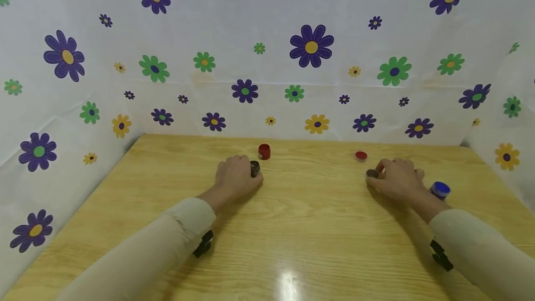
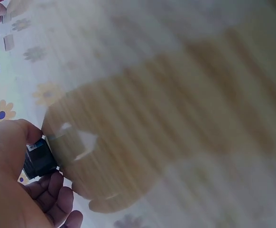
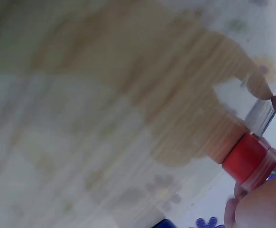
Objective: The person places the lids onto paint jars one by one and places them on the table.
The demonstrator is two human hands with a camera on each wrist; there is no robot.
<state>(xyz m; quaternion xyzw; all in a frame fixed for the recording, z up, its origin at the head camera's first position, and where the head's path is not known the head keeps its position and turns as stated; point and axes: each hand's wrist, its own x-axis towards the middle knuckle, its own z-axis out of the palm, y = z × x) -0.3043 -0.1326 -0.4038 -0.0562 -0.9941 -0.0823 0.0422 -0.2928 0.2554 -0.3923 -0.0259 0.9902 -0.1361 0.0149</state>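
My left hand (image 1: 237, 176) holds a small dark jar (image 1: 255, 169) upright on the table, thumb on one side and fingers on the other. In the left wrist view this jar (image 2: 41, 159) is black with a pale label. Just behind it stands a small red jar (image 1: 264, 152). On the right side, my right hand (image 1: 399, 179) pinches a dark round lid (image 1: 371, 174) at the tabletop. Its clear rim (image 3: 260, 117) shows at the fingertips in the right wrist view. A red lid (image 1: 361, 156) lies beyond that hand.
By the right wrist sits a small blue container (image 1: 440, 190) with a clear rim; whether pot or lid I cannot tell. The glossy wood-grain table (image 1: 288, 226) reflects the hands. Flower-printed white sheeting (image 1: 267, 68) encloses the back and sides.
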